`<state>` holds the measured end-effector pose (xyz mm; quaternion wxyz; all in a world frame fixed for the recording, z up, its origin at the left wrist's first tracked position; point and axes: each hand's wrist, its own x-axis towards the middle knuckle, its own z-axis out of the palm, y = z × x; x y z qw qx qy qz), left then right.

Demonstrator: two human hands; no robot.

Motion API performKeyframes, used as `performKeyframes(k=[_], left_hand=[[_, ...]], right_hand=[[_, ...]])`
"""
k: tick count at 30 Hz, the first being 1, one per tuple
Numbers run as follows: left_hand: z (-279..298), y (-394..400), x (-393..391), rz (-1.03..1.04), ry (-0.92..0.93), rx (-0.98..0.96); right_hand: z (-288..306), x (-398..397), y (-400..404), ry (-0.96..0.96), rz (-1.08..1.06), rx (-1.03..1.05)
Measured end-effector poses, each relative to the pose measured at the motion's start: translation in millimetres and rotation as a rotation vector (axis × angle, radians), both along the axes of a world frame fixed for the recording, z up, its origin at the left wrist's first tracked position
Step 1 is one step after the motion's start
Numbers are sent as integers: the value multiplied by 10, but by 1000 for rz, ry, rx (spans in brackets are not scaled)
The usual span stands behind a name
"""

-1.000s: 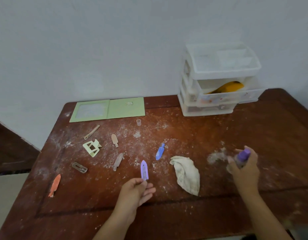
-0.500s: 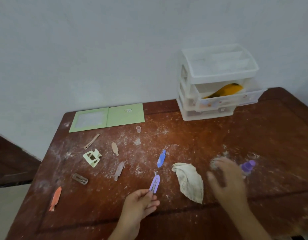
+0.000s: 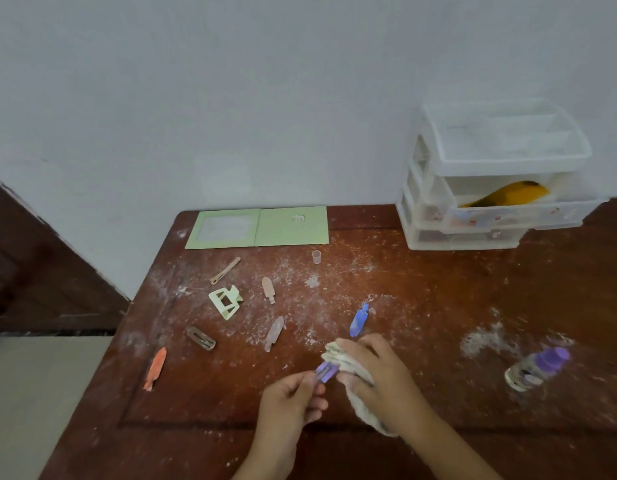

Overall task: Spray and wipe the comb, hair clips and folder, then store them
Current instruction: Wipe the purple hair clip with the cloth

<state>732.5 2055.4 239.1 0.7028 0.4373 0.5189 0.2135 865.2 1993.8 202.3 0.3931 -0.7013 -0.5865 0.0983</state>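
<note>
My left hand [image 3: 293,396] pinches a purple hair clip [image 3: 326,370] just above the table. My right hand [image 3: 379,375] grips a cream cloth [image 3: 338,355] and presses it against the clip's far end. The spray bottle [image 3: 537,367] with a purple cap stands on the table to the right. A blue clip [image 3: 359,320] lies just beyond my hands. Pink clips [image 3: 274,332] [image 3: 268,288], an orange clip [image 3: 156,367], a brown clip [image 3: 200,338], a tan clip [image 3: 225,270] and a pale green claw clip [image 3: 225,301] lie to the left. The green folder [image 3: 289,230] lies open at the back.
A clear plastic drawer unit [image 3: 490,230] stands at the back right, its middle drawer pulled out with a yellow comb [image 3: 507,195] inside. A small clear cap [image 3: 316,257] stands near the folder. White dust covers the brown table [image 3: 438,289]. The wall runs behind.
My right hand has let go of the spray bottle, which now stands on the table, and has picked up the cloth and brought it against the purple clip in my left hand.
</note>
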Motion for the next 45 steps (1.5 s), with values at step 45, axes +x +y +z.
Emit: performKeyframes(k=[45], left_hand=[[163,44,-197,62,-92,78]], right_hand=[[268,-52,-165,60,-30,192]])
